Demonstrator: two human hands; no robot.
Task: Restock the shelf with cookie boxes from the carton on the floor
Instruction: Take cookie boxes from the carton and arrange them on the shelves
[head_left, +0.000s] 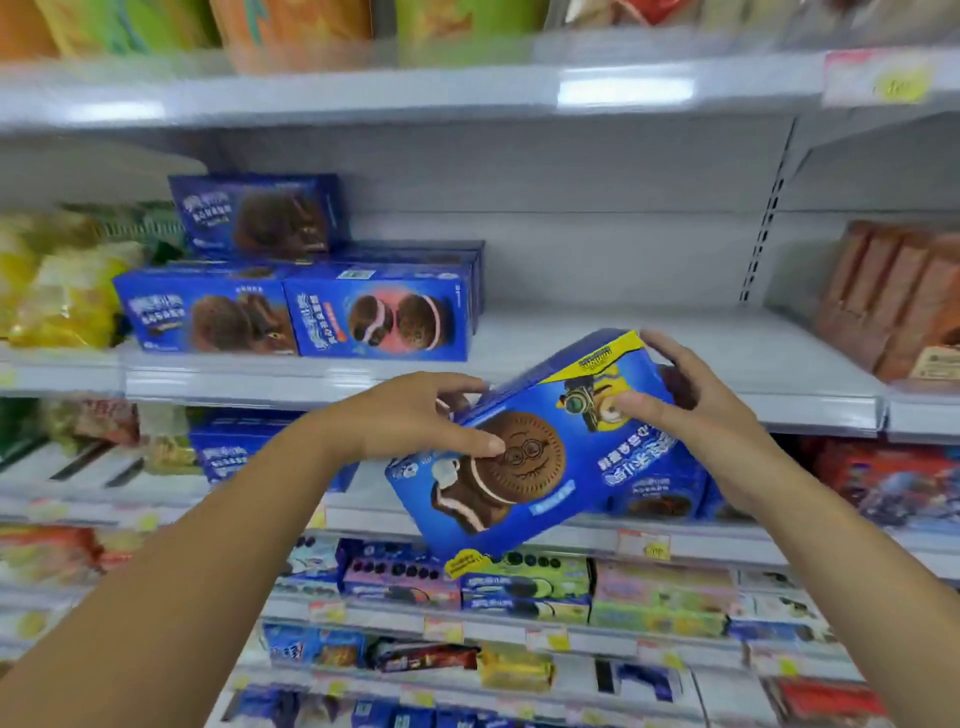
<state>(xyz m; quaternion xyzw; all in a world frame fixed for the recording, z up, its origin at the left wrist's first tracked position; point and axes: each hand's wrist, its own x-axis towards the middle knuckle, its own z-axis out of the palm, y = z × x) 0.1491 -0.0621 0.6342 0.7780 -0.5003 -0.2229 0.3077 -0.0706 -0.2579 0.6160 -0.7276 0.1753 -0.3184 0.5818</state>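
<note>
Both hands grip a tilted blue cardboard cookie box (540, 447) in front of the white metal shelf (623, 338): the left hand (415, 415) clasps its left end, the right hand (670, 395) its upper right corner. Three matching blue cookie boxes (296, 306) are stacked at the shelf's left, well apart from it
</note>
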